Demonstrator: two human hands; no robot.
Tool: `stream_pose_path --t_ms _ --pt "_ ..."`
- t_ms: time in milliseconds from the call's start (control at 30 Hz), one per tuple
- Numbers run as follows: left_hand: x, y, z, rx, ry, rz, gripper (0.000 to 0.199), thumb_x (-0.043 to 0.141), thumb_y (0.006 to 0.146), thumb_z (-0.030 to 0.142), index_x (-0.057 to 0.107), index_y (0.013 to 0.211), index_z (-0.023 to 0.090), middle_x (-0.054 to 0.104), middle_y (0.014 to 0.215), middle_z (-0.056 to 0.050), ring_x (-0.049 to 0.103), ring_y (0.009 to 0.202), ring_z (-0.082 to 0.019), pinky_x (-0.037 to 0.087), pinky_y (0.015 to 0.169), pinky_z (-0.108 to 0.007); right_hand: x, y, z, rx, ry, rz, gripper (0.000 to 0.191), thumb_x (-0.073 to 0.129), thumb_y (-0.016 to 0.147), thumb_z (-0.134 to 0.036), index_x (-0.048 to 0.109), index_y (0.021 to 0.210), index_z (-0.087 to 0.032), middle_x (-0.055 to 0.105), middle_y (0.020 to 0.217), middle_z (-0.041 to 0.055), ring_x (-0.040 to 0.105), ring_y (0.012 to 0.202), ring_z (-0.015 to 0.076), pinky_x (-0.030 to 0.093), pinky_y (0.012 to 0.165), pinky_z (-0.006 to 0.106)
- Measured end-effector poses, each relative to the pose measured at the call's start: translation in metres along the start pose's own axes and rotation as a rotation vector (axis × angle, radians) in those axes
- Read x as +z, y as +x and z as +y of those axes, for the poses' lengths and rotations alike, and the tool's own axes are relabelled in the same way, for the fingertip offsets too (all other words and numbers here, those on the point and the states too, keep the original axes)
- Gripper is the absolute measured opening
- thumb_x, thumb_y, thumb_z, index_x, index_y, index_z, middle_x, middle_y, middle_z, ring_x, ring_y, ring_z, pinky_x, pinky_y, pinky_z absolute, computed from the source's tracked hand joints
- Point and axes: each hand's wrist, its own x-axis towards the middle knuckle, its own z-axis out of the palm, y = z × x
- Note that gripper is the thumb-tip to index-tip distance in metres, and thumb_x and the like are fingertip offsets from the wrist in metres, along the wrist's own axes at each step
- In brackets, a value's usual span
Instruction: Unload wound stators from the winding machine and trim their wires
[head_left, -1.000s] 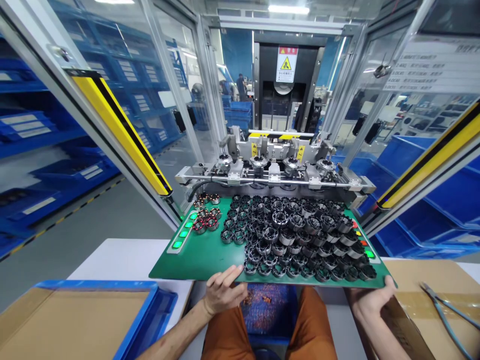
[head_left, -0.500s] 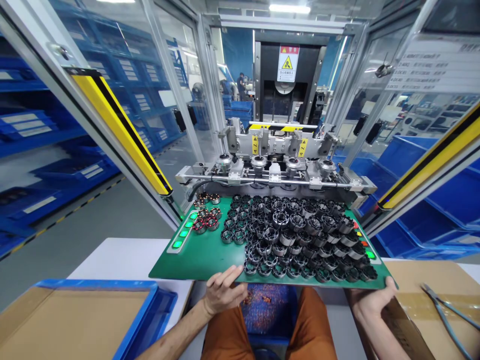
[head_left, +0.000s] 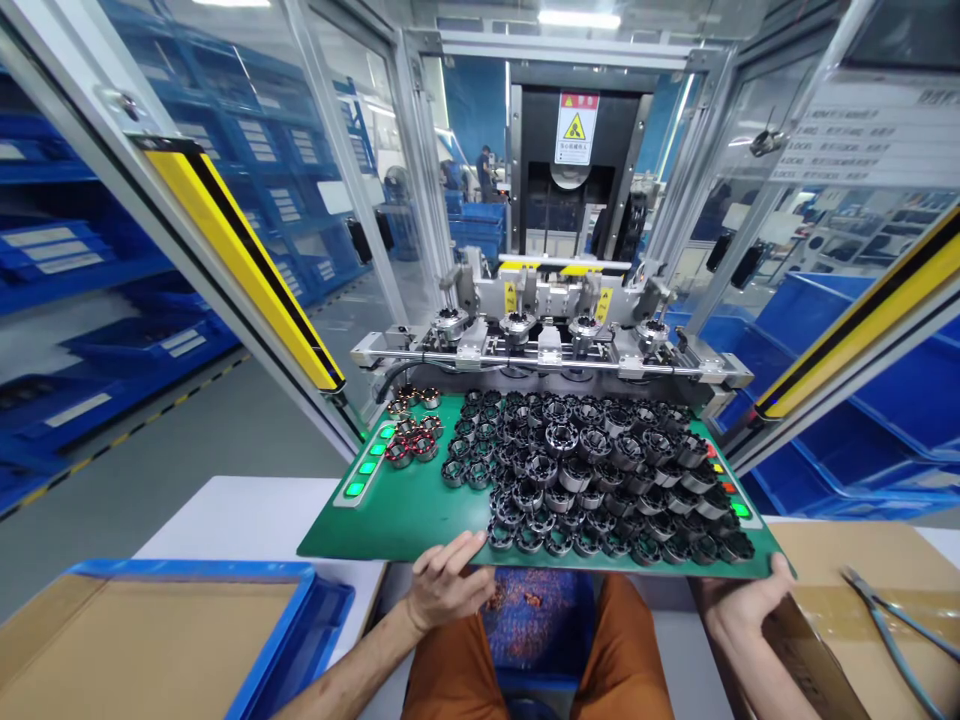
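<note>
My left hand (head_left: pixel 448 582) rests at the front edge of a green work board (head_left: pixel 405 520). Its fingers are stretched out, some over the edge and some below it, just left of the front row of black slotted motor stator cores (head_left: pixel 559 541). At the board's front right corner is my right hand (head_left: pixel 750 603), thumb up against the edge and the other fingers hidden underneath. Several stators wound with copper wire (head_left: pixel 425 446) sit on the board's left side. The dark cores stand in rows, partly stacked, over the middle and right.
Behind the board stands a winding machine (head_left: pixel 551 350) with several stations. Green lit buttons (head_left: pixel 361 467) flank the board's left side. A blue tray (head_left: pixel 300 600) lies at the left, a cardboard box (head_left: pixel 847 620) with pliers (head_left: pixel 874 600) at the right. Yellow-black bars (head_left: pixel 244 260) slant along both sides.
Part of the machine's head, with its striped bar, has shifted slightly downward, and the tops of its stations look different. My hands and the stators on the board have not moved.
</note>
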Motion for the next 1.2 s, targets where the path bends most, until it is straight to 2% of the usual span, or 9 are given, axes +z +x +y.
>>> stream_pose_path --t_ms 200,333,467,600,767,1033,1200 --pt "0.0 -0.001 0.0 0.001 0.001 0.001 0.021 0.09 0.089 0.028 0.071 0.084 0.034 0.085 0.133 0.003 0.072 0.132 -0.019 0.044 0.123 -0.038 0.0 0.0 0.0 -0.023 0.014 -0.011 0.073 0.085 0.073 -0.07 0.08 0.128 -0.023 0.084 0.118 0.0045 0.07 0.098 0.0247 0.061 0.068 0.035" --pt "0.0 -0.002 -0.001 0.01 0.0 -0.002 0.022 0.091 0.086 0.027 0.071 0.084 0.035 0.085 0.135 0.003 0.072 0.136 -0.021 0.044 0.124 -0.038 0.0 0.004 0.001 -0.046 0.039 -0.019 0.072 0.084 0.07 -0.066 0.081 0.126 -0.022 0.085 0.124 0.0078 0.073 0.103 0.027 0.063 0.067 0.036" --pt "0.0 0.002 0.0 0.008 0.001 0.007 0.02 0.086 0.092 0.027 0.071 0.082 0.034 0.085 0.129 0.001 0.073 0.127 -0.02 0.043 0.125 -0.038 0.002 0.006 0.001 -0.043 0.044 -0.009 0.067 0.078 0.068 -0.066 0.082 0.119 -0.023 0.085 0.13 0.0101 0.074 0.109 0.0277 0.064 0.064 0.034" --pt "-0.001 0.003 0.0 0.003 -0.002 -0.001 0.02 0.086 0.094 0.028 0.071 0.083 0.034 0.084 0.129 0.001 0.072 0.128 -0.019 0.043 0.124 -0.037 0.004 0.0 0.0 -0.048 0.004 -0.01 0.07 0.08 0.073 -0.07 0.082 0.125 -0.024 0.085 0.136 0.0078 0.076 0.117 0.0291 0.068 0.074 0.036" --pt "0.0 -0.004 -0.002 0.009 -0.005 -0.009 0.023 0.092 0.083 0.027 0.072 0.085 0.035 0.085 0.134 0.003 0.071 0.139 -0.021 0.044 0.123 -0.038 0.007 -0.005 -0.001 -0.056 -0.007 -0.02 0.071 0.08 0.074 -0.071 0.081 0.127 -0.024 0.082 0.139 0.0071 0.076 0.122 0.0317 0.071 0.093 0.044" --pt "0.001 -0.004 -0.001 0.006 0.003 0.0 0.022 0.091 0.085 0.026 0.071 0.085 0.035 0.084 0.135 0.002 0.071 0.137 -0.02 0.042 0.127 -0.038 0.007 -0.004 -0.002 -0.051 -0.014 -0.012 0.074 0.082 0.068 -0.073 0.077 0.125 -0.025 0.08 0.123 0.0054 0.07 0.112 0.0295 0.066 0.088 0.042" --pt "0.0 -0.003 -0.002 0.011 0.0 -0.004 0.022 0.092 0.085 0.025 0.072 0.084 0.035 0.085 0.134 0.003 0.072 0.137 -0.02 0.043 0.125 -0.038 0.009 -0.007 -0.003 -0.059 -0.015 -0.022 0.072 0.079 0.072 -0.073 0.077 0.126 -0.025 0.08 0.13 0.0064 0.071 0.117 0.0309 0.066 0.09 0.043"
